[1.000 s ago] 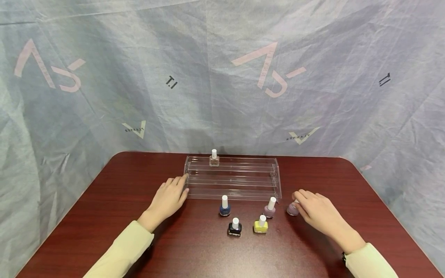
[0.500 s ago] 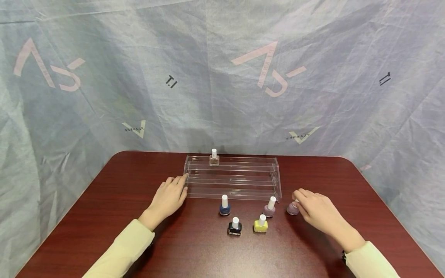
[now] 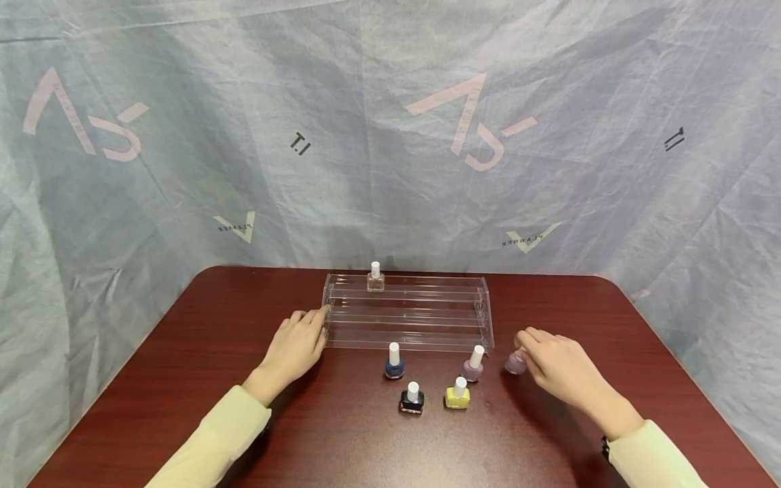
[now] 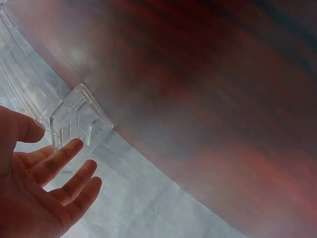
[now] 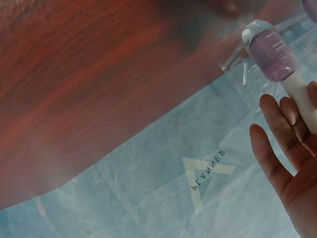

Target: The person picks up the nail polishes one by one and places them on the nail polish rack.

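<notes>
At the right of the table, my right hand (image 3: 560,369) pinches the white cap of a mauve nail polish bottle (image 3: 516,364). In the right wrist view this nail polish bottle (image 5: 273,52) points its base away from the fingers, and the other fingers stretch out beside the cap. My left hand (image 3: 294,347) has its fingertips at the left end of a clear acrylic stepped rack (image 3: 405,317). The left wrist view shows those fingers (image 4: 74,188) extended and spread by the rack's side panel (image 4: 81,121). A nail polish bottle with a white cap (image 3: 375,281) stands on the rack's top step.
In front of the rack stand a blue bottle (image 3: 394,367), a black bottle (image 3: 412,401), a yellow bottle (image 3: 457,397) and another mauve bottle (image 3: 472,369), all white-capped. A grey printed cloth (image 3: 390,135) hangs behind the dark red table (image 3: 244,298).
My right hand has shifted slightly right and back with the mauve bottle. My left hand's thumb has drawn in a little at the rack's end. The other bottles stay put.
</notes>
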The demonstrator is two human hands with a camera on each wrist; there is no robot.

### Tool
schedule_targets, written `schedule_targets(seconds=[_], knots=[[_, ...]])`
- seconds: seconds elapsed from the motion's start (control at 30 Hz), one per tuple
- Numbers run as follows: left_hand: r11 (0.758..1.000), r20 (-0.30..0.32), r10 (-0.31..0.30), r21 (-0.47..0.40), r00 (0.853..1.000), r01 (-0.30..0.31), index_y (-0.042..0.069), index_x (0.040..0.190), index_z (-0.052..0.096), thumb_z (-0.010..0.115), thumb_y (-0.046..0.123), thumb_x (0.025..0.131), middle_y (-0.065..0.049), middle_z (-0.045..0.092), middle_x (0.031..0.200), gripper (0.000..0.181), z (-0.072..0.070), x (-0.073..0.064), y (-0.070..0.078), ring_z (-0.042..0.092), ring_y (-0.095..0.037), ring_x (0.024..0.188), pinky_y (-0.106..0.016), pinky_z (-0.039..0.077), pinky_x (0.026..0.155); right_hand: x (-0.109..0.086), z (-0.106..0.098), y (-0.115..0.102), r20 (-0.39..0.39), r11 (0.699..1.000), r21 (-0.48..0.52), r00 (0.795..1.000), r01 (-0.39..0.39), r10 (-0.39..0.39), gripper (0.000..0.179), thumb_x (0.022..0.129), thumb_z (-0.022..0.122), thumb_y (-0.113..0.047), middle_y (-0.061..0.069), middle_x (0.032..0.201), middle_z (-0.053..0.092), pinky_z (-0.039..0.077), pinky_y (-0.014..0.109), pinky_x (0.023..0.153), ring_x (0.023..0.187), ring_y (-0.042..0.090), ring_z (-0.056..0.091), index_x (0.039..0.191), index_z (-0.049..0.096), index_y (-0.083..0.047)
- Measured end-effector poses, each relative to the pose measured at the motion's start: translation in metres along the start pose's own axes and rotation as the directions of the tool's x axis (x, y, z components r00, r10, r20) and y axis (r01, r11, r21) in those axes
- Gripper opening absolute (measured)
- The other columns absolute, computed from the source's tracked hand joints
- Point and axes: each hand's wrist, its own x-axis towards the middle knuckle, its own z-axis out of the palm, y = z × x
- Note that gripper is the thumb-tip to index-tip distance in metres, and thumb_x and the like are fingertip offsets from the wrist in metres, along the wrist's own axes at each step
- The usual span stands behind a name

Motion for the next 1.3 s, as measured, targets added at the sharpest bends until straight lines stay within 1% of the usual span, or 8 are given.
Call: schedule_targets(seconds=[0.23, 0.47, 0.7, 0.83, 1.0, 1.3], knots=[[1.000, -0.017, 0.008, 0.008, 1.000, -0.007, 0.005, 0.129, 0.049, 0.055, 0.018, 0.087, -0.009, 0.062, 0.113, 0.044, 0.000, 0.000, -0.001, 0.055, -0.031, 0.100, -0.044, 0.046, 0.080, 0.006, -0.003, 0.001, -0.028, 1.000, -0.013, 0.999, 0.019, -0.020, 0.014, 0.071, 0.064, -0.013, -0.003, 0.072, 0.053, 0.041, 0.030, 0.051, 0.062, 0.014, 0.055, 0.081, 0.054, -0.012], [1.000, -0.014, 0.002, 0.004, 1.000, -0.002, 0.006, 0.129, 0.049, 0.055, 0.018, 0.088, -0.009, 0.062, 0.114, 0.044, 0.000, 0.000, -0.001, 0.055, -0.031, 0.100, -0.044, 0.046, 0.080, 0.014, -0.009, 0.001, -0.029, 0.999, -0.030, 0.999, 0.037, -0.038, 0.013, 0.072, 0.063, -0.013, -0.004, 0.069, 0.048, 0.036, 0.027, 0.051, 0.059, 0.015, 0.051, 0.078, 0.051, -0.013], [1.000, -0.010, -0.005, 0.007, 1.000, 0.005, 0.007, 0.130, 0.048, 0.054, 0.019, 0.088, -0.009, 0.062, 0.114, 0.044, -0.001, 0.000, -0.001, 0.055, -0.031, 0.101, -0.044, 0.046, 0.081, 0.022, -0.013, 0.002, -0.044, 0.998, -0.031, 0.998, 0.053, -0.054, 0.013, 0.072, 0.064, -0.012, -0.003, 0.071, 0.050, 0.038, 0.030, 0.055, 0.063, 0.016, 0.053, 0.078, 0.052, -0.012], [1.000, -0.004, -0.009, 0.007, 1.000, 0.009, 0.007, 0.130, 0.048, 0.054, 0.019, 0.088, -0.009, 0.061, 0.115, 0.044, -0.001, 0.000, -0.001, 0.055, -0.031, 0.102, -0.044, 0.045, 0.081, 0.026, -0.015, 0.001, -0.038, 0.998, -0.029, 0.997, 0.063, -0.064, 0.013, 0.072, 0.063, -0.011, -0.002, 0.072, 0.051, 0.037, 0.030, 0.055, 0.065, 0.016, 0.055, 0.078, 0.051, -0.012], [1.000, -0.013, -0.001, 0.004, 1.000, 0.001, 0.006, 0.129, 0.049, 0.055, 0.018, 0.088, -0.009, 0.062, 0.114, 0.044, -0.002, 0.000, 0.000, 0.055, -0.031, 0.101, -0.044, 0.046, 0.080, 0.032, -0.017, 0.002, -0.032, 0.997, -0.036, 0.997, 0.062, -0.064, 0.012, 0.073, 0.062, -0.011, -0.003, 0.071, 0.050, 0.036, 0.029, 0.055, 0.064, 0.015, 0.054, 0.077, 0.051, -0.012], [1.000, 0.005, 0.001, 0.007, 1.000, -0.001, 0.007, 0.131, 0.047, 0.055, 0.019, 0.088, -0.009, 0.061, 0.116, 0.045, -0.001, 0.000, 0.001, 0.055, -0.031, 0.102, -0.044, 0.046, 0.082, 0.043, -0.019, 0.004, -0.034, 0.996, -0.045, 0.996, 0.080, -0.081, 0.011, 0.075, 0.061, -0.012, -0.002, 0.071, 0.051, 0.034, 0.029, 0.054, 0.064, 0.015, 0.054, 0.077, 0.050, -0.012]])
